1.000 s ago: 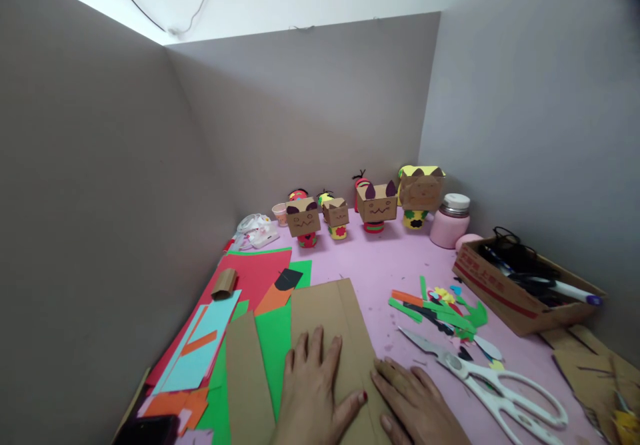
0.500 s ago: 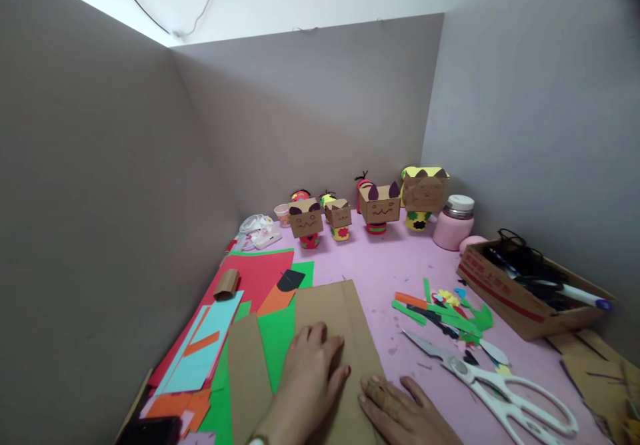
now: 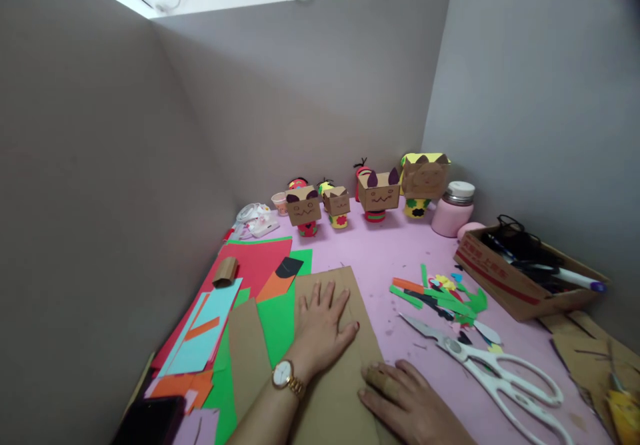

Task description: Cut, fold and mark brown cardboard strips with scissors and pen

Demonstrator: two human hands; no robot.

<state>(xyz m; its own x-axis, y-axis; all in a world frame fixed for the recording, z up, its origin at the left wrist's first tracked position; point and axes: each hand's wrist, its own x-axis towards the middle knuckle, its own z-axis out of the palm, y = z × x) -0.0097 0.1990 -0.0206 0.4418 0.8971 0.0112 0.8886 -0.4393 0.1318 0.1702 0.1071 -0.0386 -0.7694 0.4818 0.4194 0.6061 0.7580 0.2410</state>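
My left hand (image 3: 321,328) lies flat with fingers spread on a brown cardboard sheet (image 3: 336,378) near the front of the pink table; a gold watch (image 3: 286,375) sits on its wrist. Lower on the same sheet, my right hand (image 3: 407,402) rests palm down at its right edge, fingers stretched out, one of them with a plaster. Neither hand holds anything. A second cardboard strip (image 3: 247,358) lies to the left over green paper (image 3: 274,328).
White scissors (image 3: 493,368) lie right of my hands, beside coloured paper scraps (image 3: 440,298). A cardboard box (image 3: 520,278) of pens stands at the right. Several box-headed paper figures (image 3: 379,195) and a pink jar (image 3: 453,208) line the back wall. Red, blue and orange sheets (image 3: 210,318) lie left.
My left hand has slid forward up the cardboard and its fingers have spread flat; its wrist and watch have come into view. My right hand has drawn back a little toward me.
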